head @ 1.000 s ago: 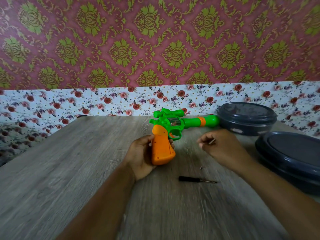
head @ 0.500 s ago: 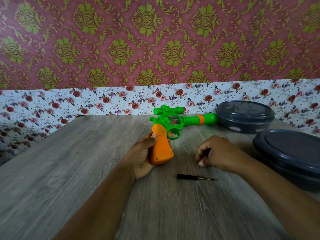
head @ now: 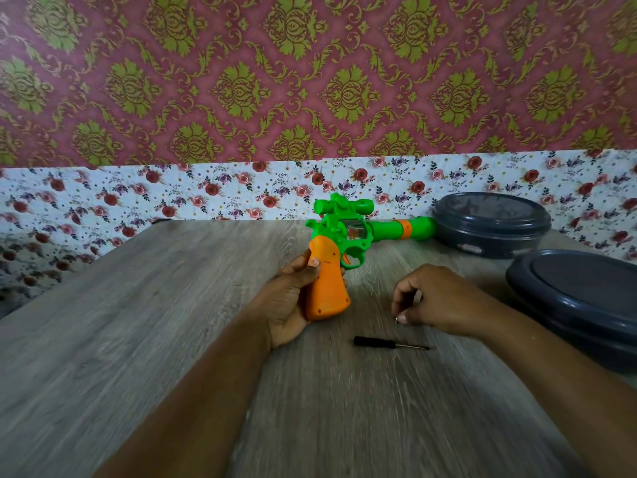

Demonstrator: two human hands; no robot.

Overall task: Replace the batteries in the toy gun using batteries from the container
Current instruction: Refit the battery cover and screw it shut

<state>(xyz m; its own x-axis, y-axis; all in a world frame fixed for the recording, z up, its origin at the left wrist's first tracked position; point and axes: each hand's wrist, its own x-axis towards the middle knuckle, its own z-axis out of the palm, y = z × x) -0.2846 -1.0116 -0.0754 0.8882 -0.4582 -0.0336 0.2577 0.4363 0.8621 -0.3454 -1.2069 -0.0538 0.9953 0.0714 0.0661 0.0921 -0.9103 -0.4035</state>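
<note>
Toy gun (head: 339,241): upright at table (head: 138,322) centre, your left hand (head: 287,301) wrapped round its orange grip, barrel pointing to 3 o'clock. Your right hand (head: 437,298): fingers curled, pinching something tiny against the tabletop. Screwdriver (head: 389,343): lying at 6 o'clock of that hand. Two dark lidded containers (head: 489,224): at 2 o'clock.

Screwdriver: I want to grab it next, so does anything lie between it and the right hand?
Only bare table, in the head view.
</note>
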